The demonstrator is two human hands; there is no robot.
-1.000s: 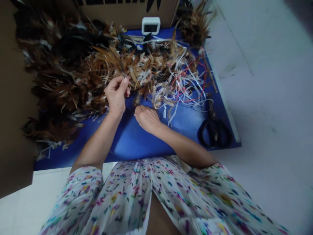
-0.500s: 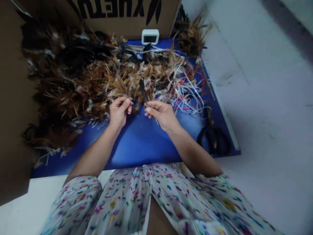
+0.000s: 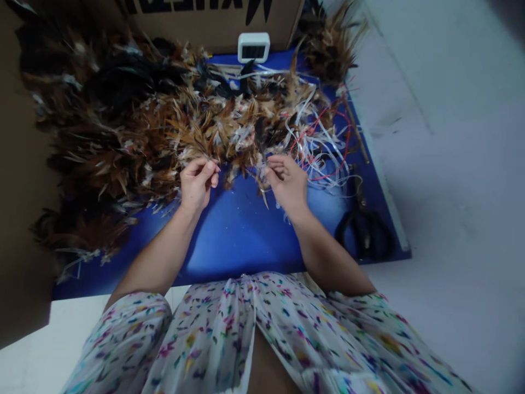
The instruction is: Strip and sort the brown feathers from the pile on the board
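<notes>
My left hand (image 3: 197, 183) is closed in a pinch on the quill ends of brown feathers (image 3: 198, 144), which fan out away from me over the pile. To its right, my right hand (image 3: 287, 183) pinches near the base of a dark feather (image 3: 260, 134), thumb against fingers. The feather's lower end is hard to make out against what lies behind. A heap of brown feathers (image 3: 159, 117) with pale fluff lies just beyond both hands.
On the blue tabletop (image 3: 241, 235), white and red ties (image 3: 324, 145) lie tangled at the right. Black-handled scissors (image 3: 365, 235) rest near the right edge. A small white display device (image 3: 253, 48) stands before a cardboard box (image 3: 213, 33). More cardboard (image 3: 24, 208) rises at the left.
My right hand has moved right, away from my left, and the dark feather has shifted with it. My left hand stays nearly in place, still pinching. The view has shifted slightly.
</notes>
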